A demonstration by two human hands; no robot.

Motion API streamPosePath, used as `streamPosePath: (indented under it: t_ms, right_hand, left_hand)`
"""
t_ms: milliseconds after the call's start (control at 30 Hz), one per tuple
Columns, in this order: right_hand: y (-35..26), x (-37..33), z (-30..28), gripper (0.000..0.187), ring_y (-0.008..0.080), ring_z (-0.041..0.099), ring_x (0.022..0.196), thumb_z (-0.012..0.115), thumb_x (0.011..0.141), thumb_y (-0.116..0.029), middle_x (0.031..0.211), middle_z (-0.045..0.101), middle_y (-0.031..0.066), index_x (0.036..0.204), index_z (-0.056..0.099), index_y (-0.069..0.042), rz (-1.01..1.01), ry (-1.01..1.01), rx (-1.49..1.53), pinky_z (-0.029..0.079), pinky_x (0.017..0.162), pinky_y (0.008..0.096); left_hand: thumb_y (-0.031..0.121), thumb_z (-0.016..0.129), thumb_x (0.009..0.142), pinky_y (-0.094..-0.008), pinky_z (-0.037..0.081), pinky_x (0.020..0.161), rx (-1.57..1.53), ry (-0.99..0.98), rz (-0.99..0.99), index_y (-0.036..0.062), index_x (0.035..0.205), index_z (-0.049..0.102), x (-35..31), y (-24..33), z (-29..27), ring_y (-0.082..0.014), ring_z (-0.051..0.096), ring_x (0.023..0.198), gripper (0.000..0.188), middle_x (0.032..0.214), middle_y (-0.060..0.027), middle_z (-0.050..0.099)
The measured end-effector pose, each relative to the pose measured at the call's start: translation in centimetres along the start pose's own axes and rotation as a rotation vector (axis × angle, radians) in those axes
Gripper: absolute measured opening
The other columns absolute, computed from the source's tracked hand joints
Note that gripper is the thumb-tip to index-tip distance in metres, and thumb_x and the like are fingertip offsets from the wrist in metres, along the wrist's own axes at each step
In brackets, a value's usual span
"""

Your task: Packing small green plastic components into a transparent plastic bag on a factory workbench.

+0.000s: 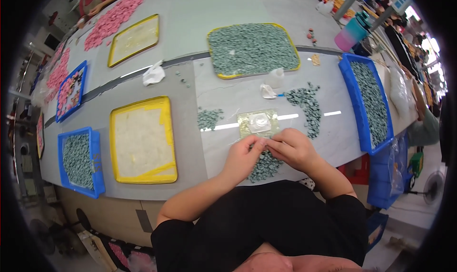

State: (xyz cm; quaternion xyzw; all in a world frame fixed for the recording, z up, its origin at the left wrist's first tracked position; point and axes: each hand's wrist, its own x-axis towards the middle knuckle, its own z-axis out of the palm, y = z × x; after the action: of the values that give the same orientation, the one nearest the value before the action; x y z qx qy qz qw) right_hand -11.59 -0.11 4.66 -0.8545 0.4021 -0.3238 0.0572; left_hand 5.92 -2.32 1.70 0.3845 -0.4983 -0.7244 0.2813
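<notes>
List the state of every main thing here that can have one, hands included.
Left hand, fingertips drawn together; contents unclear
Right hand, fingertips drawn together beside the left's
Back middle tray, covered with green pieces
Near yellow tray, flat, pale inside showing
Back left tray, flat, pale inside showing
Right blue bin, filled with green pieces
Near left blue bin, likewise filled
Small blue tray, holding pink and dark pieces
Bottle, capped
White wad, crumpled

Grey-green pieces (265, 169), blue bins (98, 163), yellow-rimmed trays (173, 143); pink pieces (114, 22), pink-to-teal bottle (352, 32), black shirt (266, 215)
</notes>
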Motion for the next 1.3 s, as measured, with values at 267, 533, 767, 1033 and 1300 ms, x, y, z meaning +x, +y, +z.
streamPosePath:
  t_ms: [267, 533, 767, 1033, 1300]
  right_hand:
    - [2.9, -2.9, 0.2, 0.026, 0.0219, 0.054, 0.064, 0.069, 0.063, 0.000, 0.077, 0.056, 0.0072, 0.089, 0.062, -0.001, 0.040, 0.085, 0.160, 0.043, 0.055, 0.0304]
    - [6.0, -4.2, -0.6, 0.031, 0.0209, 0.052, 0.066, 0.063, 0.062, -0.006, 0.079, 0.052, 0.0060, 0.093, 0.058, 0.000, -0.040, -0.015, -0.251, 0.043, 0.058, 0.0315]
    - [6.0, -3.7, -0.3, 0.027, 0.0183, 0.052, 0.066, 0.059, 0.064, -0.005, 0.077, 0.050, 0.0050, 0.090, 0.059, 0.002, -0.131, -0.046, -0.363, 0.044, 0.058, 0.0288]
    - [6.2, -3.7, 0.0, 0.026, 0.0177, 0.052, 0.066, 0.058, 0.065, -0.005, 0.077, 0.050, 0.0048, 0.090, 0.059, 0.003, -0.149, -0.058, -0.362, 0.044, 0.057, 0.0288]
    - [5.0, -3.8, -0.1, 0.017, 0.0140, 0.053, 0.064, 0.066, 0.069, 0.002, 0.076, 0.057, 0.0052, 0.085, 0.064, -0.002, 0.462, 0.167, 0.274, 0.042, 0.056, 0.0238]
  left_hand:
    - [0.021, 0.046, 0.093, -0.0178, 0.022, 0.040, -0.042, -0.003, -0.066, 0.0035, 0.085, 0.052, 1.5, -1.7, 2.5, -0.0018, 0.030, 0.048, 0.020, 0.060, 0.0056, 0.037]
    - [0.015, 0.037, 0.095, -0.0180, 0.025, 0.043, -0.353, 0.222, -0.078, 0.0028, 0.096, 0.045, 1.8, -1.7, 4.7, -0.0043, 0.029, 0.050, 0.014, 0.066, 0.0018, 0.038]
    - [0.016, 0.040, 0.095, -0.0174, 0.026, 0.043, -0.329, 0.126, -0.151, 0.0016, 0.095, 0.046, 1.6, -1.5, 4.0, -0.0037, 0.029, 0.050, 0.016, 0.070, 0.0002, 0.044]
    - [0.015, 0.043, 0.093, -0.0174, 0.026, 0.043, -0.336, 0.097, -0.128, -0.0013, 0.106, 0.051, 1.8, -2.0, 3.9, -0.0015, 0.032, 0.050, 0.021, 0.075, -0.0009, 0.050]
    - [0.010, 0.046, 0.091, -0.0176, 0.026, 0.043, -0.442, 0.131, -0.047, -0.0007, 0.106, 0.049, 2.1, -1.8, 4.0, -0.0035, 0.029, 0.049, 0.018, 0.078, -0.0040, 0.053]
